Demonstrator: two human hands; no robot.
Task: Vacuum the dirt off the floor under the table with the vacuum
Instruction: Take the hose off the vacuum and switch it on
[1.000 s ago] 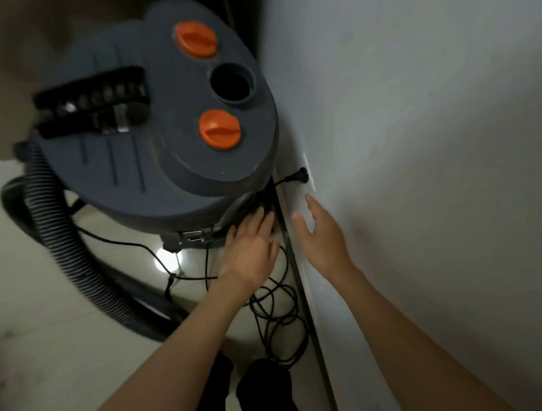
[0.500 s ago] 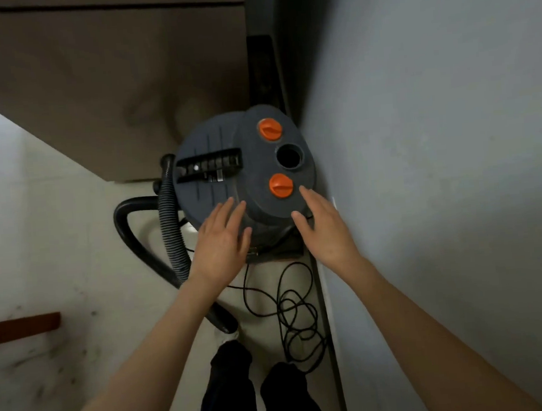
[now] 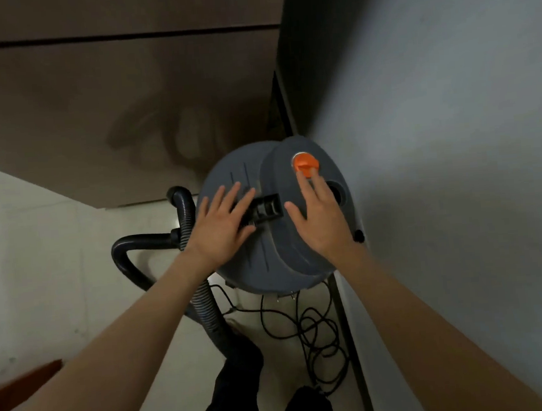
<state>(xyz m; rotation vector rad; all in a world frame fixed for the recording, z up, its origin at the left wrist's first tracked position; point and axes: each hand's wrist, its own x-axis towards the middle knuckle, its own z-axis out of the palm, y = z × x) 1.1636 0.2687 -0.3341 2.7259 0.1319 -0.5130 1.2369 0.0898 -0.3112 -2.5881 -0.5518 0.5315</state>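
While both hands lie flat, gripping nothing, on the round grey plastic vacuum point(image 3: 269, 257); left hand point(image 3: 224, 226) at 9 o'clock, right hand point(image 3: 321, 217) at 3; no vacuuming's been started yet.

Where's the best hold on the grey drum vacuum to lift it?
Judging by shape, the black recessed carry handle across the lid of the grey drum vacuum, taken from straight above. It sits near centre, between the hands; the wall blocks its right side.

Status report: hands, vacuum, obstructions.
Left hand and right hand open over vacuum lid. Hose untouched. Cord tangled near feet.
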